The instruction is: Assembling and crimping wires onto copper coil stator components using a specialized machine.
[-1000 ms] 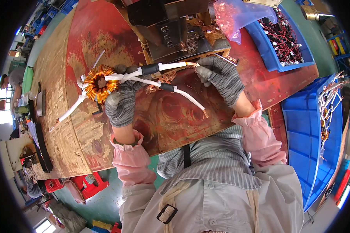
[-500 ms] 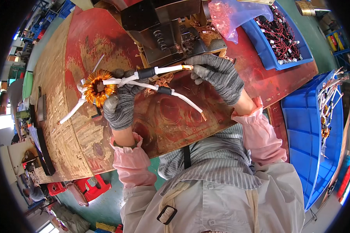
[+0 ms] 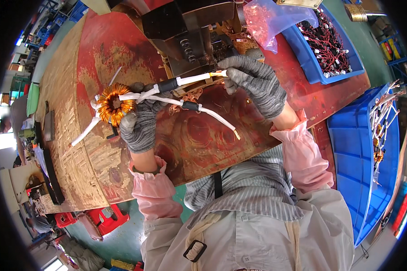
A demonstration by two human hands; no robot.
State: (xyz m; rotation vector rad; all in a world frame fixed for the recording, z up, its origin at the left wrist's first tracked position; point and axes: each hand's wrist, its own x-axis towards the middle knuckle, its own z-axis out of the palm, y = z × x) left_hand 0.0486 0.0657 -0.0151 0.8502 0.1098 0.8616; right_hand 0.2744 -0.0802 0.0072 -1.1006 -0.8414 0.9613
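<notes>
My gloved left hand [image 3: 142, 122] is closed on a toroidal coil [image 3: 116, 105] wound with copper wire. White-sleeved leads [image 3: 190, 80] run out from the coil, and two of them carry black sleeves [image 3: 167, 85]. At the end of the upper lead, bare copper strands show, and the fingers of my gloved right hand [image 3: 255, 81] pinch close round that tip. The lower lead [image 3: 217, 117] hangs free over the table, its copper end bare. Just beyond the leads stands a dark metal press machine [image 3: 181, 36], with copper scraps [image 3: 192, 95] at its base.
A blue bin [image 3: 323, 74] of red and black wires sits at the far right, beside a clear bag [image 3: 262, 22] of copper-coloured pieces. A larger blue crate [image 3: 348, 158] with white-leaded coils stands right of the worn red table [image 3: 199, 149]. Red stools [image 3: 106, 219] are below left.
My right hand has shifted slightly at the upper lead's tip, and more bare copper shows there. The coil and its leads have moved only a little in my left hand.
</notes>
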